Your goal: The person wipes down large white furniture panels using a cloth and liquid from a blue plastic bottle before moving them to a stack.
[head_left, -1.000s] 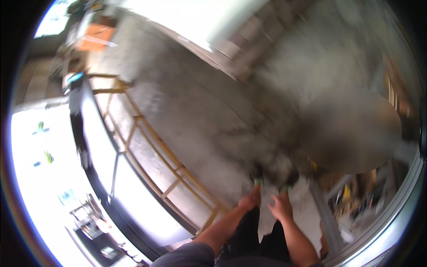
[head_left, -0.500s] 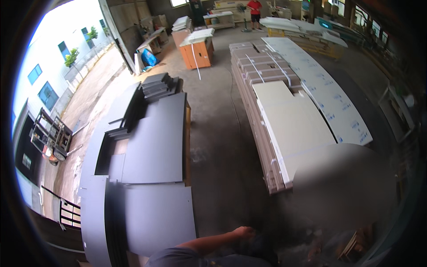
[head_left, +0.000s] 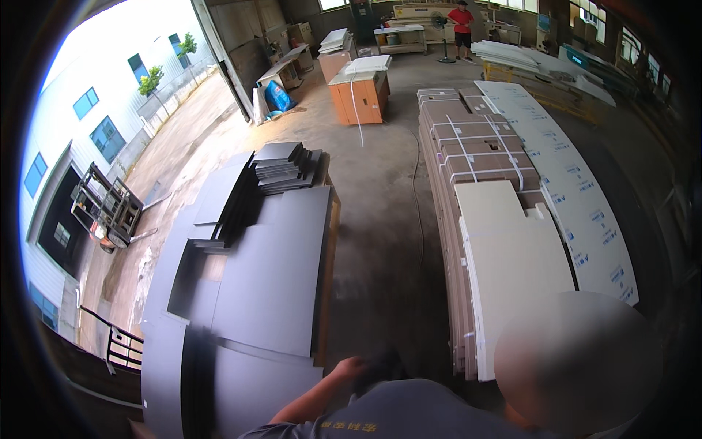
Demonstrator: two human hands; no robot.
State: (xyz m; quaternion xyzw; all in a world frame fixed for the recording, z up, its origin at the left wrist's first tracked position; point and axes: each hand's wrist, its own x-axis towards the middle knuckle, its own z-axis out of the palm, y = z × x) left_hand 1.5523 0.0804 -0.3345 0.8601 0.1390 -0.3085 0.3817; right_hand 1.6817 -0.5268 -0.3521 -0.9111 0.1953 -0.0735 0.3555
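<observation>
Neither my left hand nor my right hand shows in the head view. Close in at the lower edge is a co-worker in a grey-blue shirt [head_left: 409,410], with the head blurred. That person's bare forearm reaches up beside the low stack of grey panels [head_left: 270,278], and the hand [head_left: 349,366] is near the stack's right edge. Whether it touches a panel or holds anything, I cannot tell. To the co-worker's other side lies a long pile of brown strapped boards [head_left: 475,139], with a cream panel [head_left: 512,241] on top.
A white sheet with blue print [head_left: 570,175] lies along the pile's right side. Farther off are an orange cabinet [head_left: 358,99], a blue bag [head_left: 279,96] and a person in red [head_left: 461,22]. Outside the doorway stands a forklift [head_left: 110,208]. A cable [head_left: 417,190] crosses the floor.
My view has shifted, so the stacks sit lower and farther right. More of the co-worker's shirt shows, and their hand appears farther left, nearer the grey panels.
</observation>
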